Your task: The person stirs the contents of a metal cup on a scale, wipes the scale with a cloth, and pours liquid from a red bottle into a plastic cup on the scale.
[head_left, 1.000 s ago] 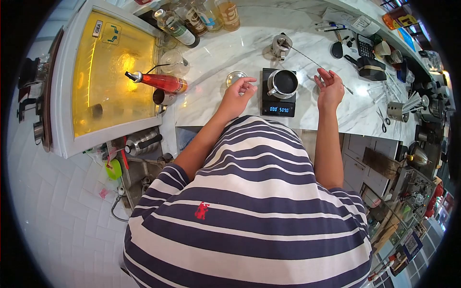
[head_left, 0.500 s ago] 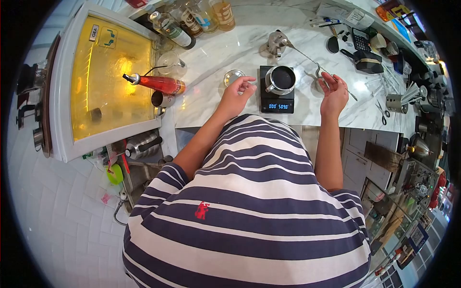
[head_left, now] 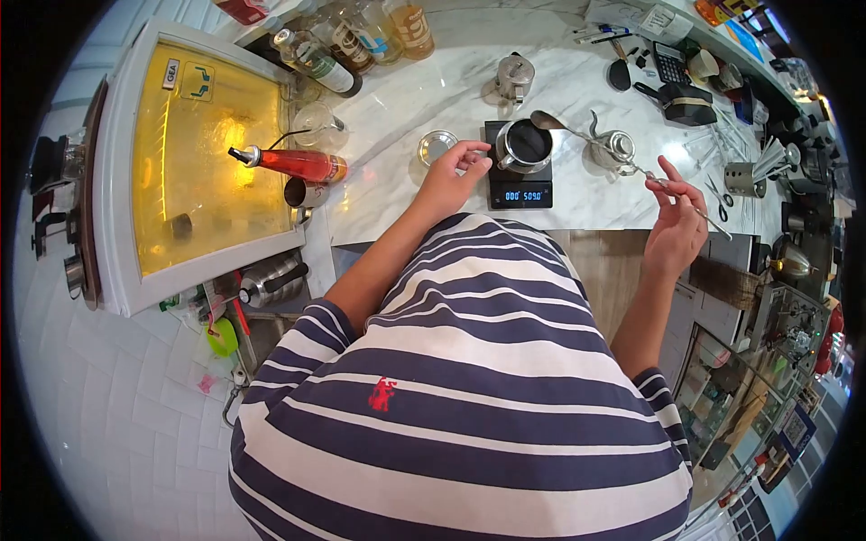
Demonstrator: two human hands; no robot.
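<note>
My right hand (head_left: 677,225) pinches a long twisted bar spoon (head_left: 591,139) near its far end, and the bowl of the spoon hangs at the right rim of a metal pitcher (head_left: 524,146). Dark liquid fills the pitcher, which stands on a black scale (head_left: 521,194) with lit digits. My left hand (head_left: 457,177) is just left of the scale, fingers curled loosely, holding nothing I can see. A round metal lid or dish (head_left: 437,147) lies beyond it. Between the pitcher and my right hand stands a metal gooseneck kettle (head_left: 617,149).
Another metal pot (head_left: 515,77) stands behind the scale. Left are a red bottle (head_left: 302,164), a metal cup (head_left: 305,191) and a glass jug (head_left: 316,123), with tall bottles (head_left: 316,61) behind. Scissors (head_left: 719,198) and a straw holder (head_left: 745,178) are at right.
My right hand has moved right and slightly down with the spoon. The spoon's bowl has come from the rear pot to the pitcher's rim. The gooseneck kettle shows more fully.
</note>
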